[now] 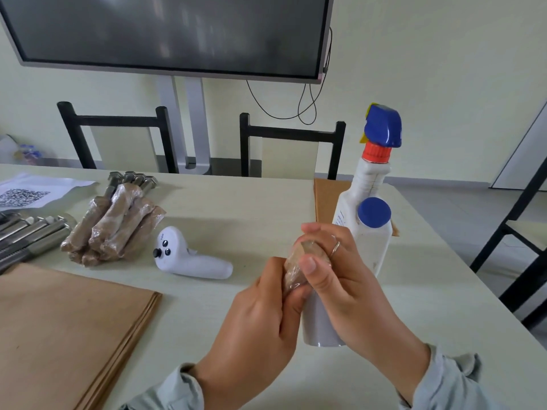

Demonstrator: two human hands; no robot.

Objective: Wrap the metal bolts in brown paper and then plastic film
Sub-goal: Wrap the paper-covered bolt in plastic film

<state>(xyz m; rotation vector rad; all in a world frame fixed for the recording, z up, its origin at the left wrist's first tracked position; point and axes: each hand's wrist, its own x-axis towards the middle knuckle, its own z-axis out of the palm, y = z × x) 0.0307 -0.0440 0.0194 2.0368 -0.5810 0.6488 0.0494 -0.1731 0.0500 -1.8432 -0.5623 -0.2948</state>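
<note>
**Film going on around one more bolt, several already wrapped**

Both hands work close to the camera, above the near part of the tabletop (236, 202), which spreads pale across the whole view. A stack of brown paper sheets (68, 318) lies at its near left corner, the largest supply in sight, and more brown paper (324, 196) shows at the far edge behind a white spray bottle (367, 179) and a blue-capped bottle (373, 232).

Judging progress: a pile of wrapped bolts (115, 226), brown paper under glossy film, rests left of centre, so several look finished. Bare metal bolts (29, 235) lie at the far left edge, and a few more bolt heads (133, 177) show behind the pile, so work seems to remain. A white controller (189, 258) sits between the pile and the hands.

The left hand (260, 309) curls its fingers round the lower part of the bolt in hand (299, 266), which is held up off the tabletop. The right hand (337, 270) grips its upper end, thumb pressed on the papered side. Clear film already seems to cover the paper, so this piece looks near its last step. A pale cylinder (319, 324) stands just beneath the hands, possibly the film roll.
</note>
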